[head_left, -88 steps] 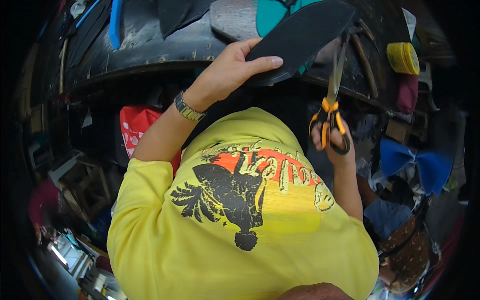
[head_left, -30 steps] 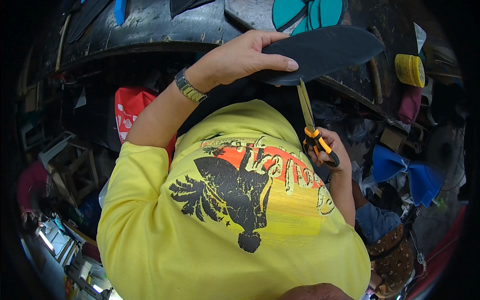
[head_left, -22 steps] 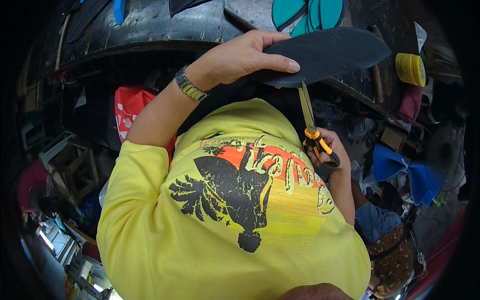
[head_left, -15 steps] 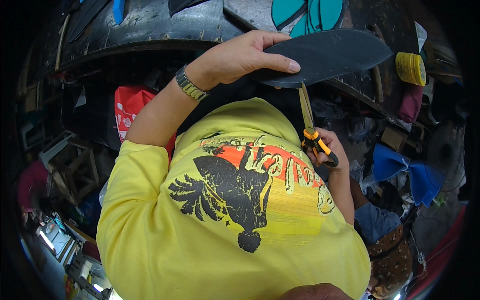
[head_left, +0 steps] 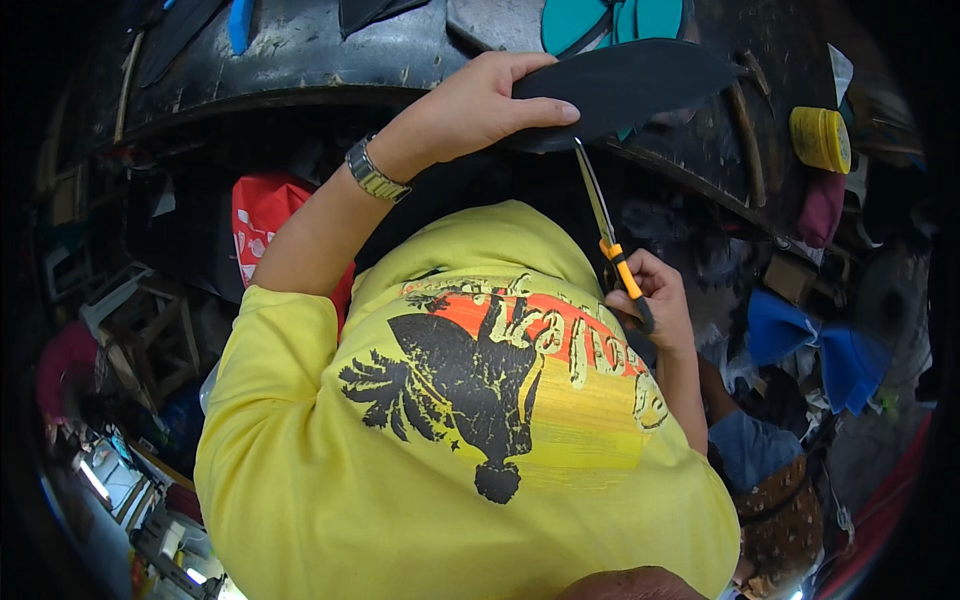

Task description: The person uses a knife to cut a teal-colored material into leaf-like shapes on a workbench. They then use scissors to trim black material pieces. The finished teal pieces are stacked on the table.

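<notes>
A black sole-shaped sheet (head_left: 630, 88) is pinched at its left end by my left hand (head_left: 490, 100), the thumb on top and the other fingers mostly hidden. A watch with a metal band (head_left: 376, 170) circles that wrist. My right hand (head_left: 655, 298) grips a pair of scissors (head_left: 612, 245) with yellow-orange and black handles. Their blades point up toward the sheet, and the tips reach its near edge below my left thumb. Whether the tips touch the sheet I cannot tell.
Teal sole-shaped pieces (head_left: 655, 20) lie on the dark worktable (head_left: 300, 62) beyond the sheet. A yellow tub (head_left: 820, 138) stands at the right. A red bag (head_left: 268, 215) is left of my body, and blue sheet pieces (head_left: 815, 345) sit low at the right. Another person (head_left: 770, 500) is at the lower right.
The black sheet and my left hand have shifted slightly left and away from me. The scissors have turned, and their tips have moved left and up along the edge.
</notes>
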Available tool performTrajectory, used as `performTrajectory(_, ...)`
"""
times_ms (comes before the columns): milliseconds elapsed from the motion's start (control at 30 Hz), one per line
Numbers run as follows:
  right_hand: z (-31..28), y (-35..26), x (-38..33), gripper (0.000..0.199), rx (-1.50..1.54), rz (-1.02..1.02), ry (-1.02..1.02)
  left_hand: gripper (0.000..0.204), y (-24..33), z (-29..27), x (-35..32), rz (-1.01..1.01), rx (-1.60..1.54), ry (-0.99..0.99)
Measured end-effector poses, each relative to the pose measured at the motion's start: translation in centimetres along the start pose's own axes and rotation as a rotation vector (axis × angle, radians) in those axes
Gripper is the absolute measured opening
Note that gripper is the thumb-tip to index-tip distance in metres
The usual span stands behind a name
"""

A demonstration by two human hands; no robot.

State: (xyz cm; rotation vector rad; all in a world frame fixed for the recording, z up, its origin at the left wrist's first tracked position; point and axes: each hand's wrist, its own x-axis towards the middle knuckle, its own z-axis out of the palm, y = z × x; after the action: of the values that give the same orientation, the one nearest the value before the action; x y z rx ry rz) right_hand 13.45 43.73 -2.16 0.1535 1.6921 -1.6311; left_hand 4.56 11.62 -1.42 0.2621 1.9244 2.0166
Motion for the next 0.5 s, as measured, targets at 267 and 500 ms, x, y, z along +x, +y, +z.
performTrajectory(267,1.5,-0.9,1.4,0.028,-0.140,-0.236,0.171,0.046,1.2,-10.9,1.6,0.372,0.654,0.708)
performTrajectory(500,1.1,-0.9,3.4,0.021,0.146,-0.064,0.152,0.066,0.0,-11.9,2.2,0.120,1.438,0.961)
